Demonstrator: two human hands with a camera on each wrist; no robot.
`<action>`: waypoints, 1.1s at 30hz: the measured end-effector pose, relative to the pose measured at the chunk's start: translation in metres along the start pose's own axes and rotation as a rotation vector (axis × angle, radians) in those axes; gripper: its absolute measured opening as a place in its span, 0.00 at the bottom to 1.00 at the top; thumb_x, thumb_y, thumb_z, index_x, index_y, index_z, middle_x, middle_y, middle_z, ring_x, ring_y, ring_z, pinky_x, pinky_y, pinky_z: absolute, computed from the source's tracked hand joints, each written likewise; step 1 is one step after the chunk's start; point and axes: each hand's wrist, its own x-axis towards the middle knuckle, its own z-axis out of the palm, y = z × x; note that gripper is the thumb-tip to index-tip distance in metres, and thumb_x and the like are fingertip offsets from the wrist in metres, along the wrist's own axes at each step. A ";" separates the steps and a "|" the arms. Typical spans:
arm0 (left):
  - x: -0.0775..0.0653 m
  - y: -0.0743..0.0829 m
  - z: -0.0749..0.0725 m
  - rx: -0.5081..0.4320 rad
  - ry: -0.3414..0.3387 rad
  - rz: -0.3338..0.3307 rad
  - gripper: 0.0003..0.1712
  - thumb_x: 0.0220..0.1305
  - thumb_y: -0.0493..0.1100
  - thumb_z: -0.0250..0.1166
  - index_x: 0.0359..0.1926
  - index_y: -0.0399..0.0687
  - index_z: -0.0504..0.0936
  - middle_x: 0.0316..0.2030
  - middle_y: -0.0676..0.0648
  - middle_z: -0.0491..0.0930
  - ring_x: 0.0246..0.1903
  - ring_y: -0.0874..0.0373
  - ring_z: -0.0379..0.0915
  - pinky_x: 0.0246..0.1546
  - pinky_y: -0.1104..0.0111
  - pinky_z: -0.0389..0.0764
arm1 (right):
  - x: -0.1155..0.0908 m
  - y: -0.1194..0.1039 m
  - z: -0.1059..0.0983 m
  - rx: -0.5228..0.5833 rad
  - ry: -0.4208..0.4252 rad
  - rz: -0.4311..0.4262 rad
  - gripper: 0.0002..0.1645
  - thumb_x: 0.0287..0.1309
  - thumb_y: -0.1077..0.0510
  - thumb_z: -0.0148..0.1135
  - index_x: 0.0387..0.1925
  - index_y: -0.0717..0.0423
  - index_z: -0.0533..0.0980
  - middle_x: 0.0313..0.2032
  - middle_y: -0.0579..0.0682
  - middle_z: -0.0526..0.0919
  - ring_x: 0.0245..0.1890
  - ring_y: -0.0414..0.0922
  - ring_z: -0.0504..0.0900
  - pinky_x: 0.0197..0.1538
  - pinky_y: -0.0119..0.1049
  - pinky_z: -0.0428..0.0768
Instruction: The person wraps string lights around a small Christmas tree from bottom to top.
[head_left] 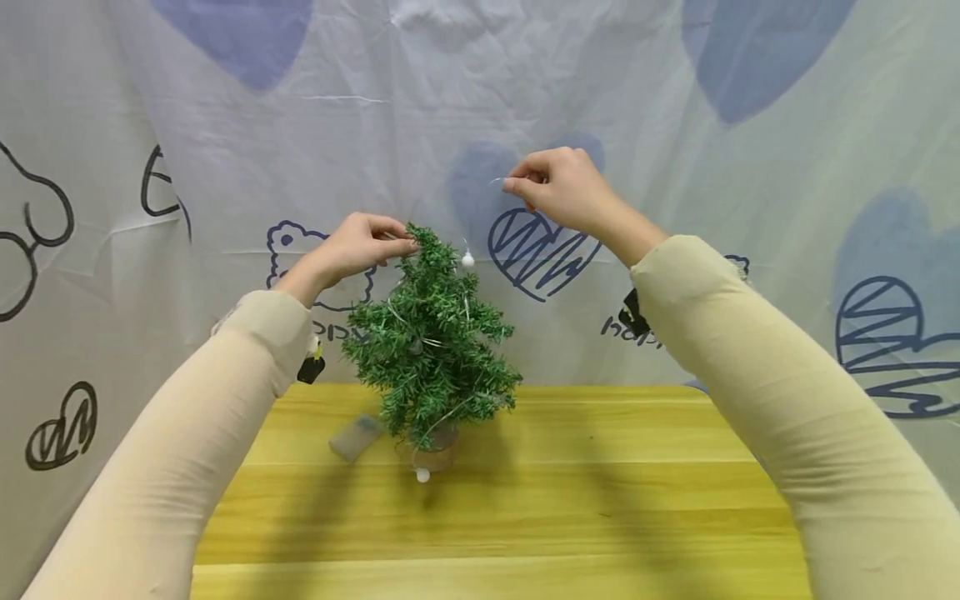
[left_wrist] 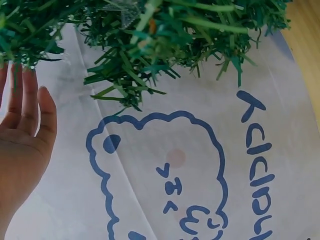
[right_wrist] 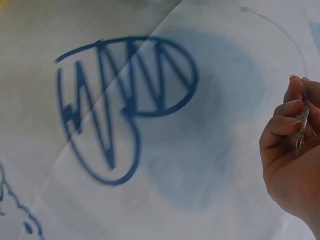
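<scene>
A small green artificial Christmas tree (head_left: 435, 333) stands upright in a brown pot (head_left: 435, 457). Thin clear wire (head_left: 467, 307) winds through its branches, with a white ball (head_left: 468, 260) near the top and another white ball (head_left: 423, 475) by the pot. My left hand (head_left: 358, 246) touches the treetop from the left; its fingers (left_wrist: 30, 102) reach up straight behind the branches, tips hidden. Off to the upper right, my right hand (head_left: 562, 187) pinches a bundle of thin clear wire (right_wrist: 301, 127), and a loose length curves out past the fingertips.
A small greyish block (head_left: 356, 437) lies on the yellow wooden table (head_left: 637, 492), left of the pot. Behind hangs a pale cloth (head_left: 420, 125) printed with hearts and cartoon outlines. Dark devices (head_left: 311, 367) are strapped near both wrists.
</scene>
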 end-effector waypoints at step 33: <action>-0.018 0.034 0.011 -0.298 0.250 0.197 0.18 0.76 0.47 0.64 0.60 0.42 0.80 0.42 0.57 0.89 0.44 0.57 0.82 0.49 0.64 0.78 | 0.032 -0.069 0.051 0.074 -0.026 -0.062 0.14 0.76 0.53 0.59 0.54 0.53 0.84 0.42 0.49 0.84 0.36 0.44 0.78 0.37 0.34 0.74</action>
